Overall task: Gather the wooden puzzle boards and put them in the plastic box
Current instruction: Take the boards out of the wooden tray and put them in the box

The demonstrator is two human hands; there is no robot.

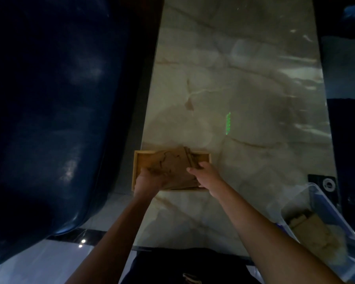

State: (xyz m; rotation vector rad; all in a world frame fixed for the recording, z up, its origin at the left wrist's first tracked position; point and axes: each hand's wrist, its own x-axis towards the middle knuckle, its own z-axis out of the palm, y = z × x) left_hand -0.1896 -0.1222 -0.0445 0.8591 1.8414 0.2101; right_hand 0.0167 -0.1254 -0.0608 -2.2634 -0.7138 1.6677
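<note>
Head view: both hands grip a stack of boards [176,169] over a wooden tray [136,160] at the left edge of the marble table [244,89]. The left hand [150,179] curls around the stack's near-left corner; the right hand [205,173] clamps its right side. The plastic box [324,228], holding more boards, sits at the table's near-right corner.

— What is that big dark thing on the left?
— A shiny blue sofa [49,119].
— And in the middle?
— A pale marble desk [244,78] with a little green light [228,123] on it.
</note>
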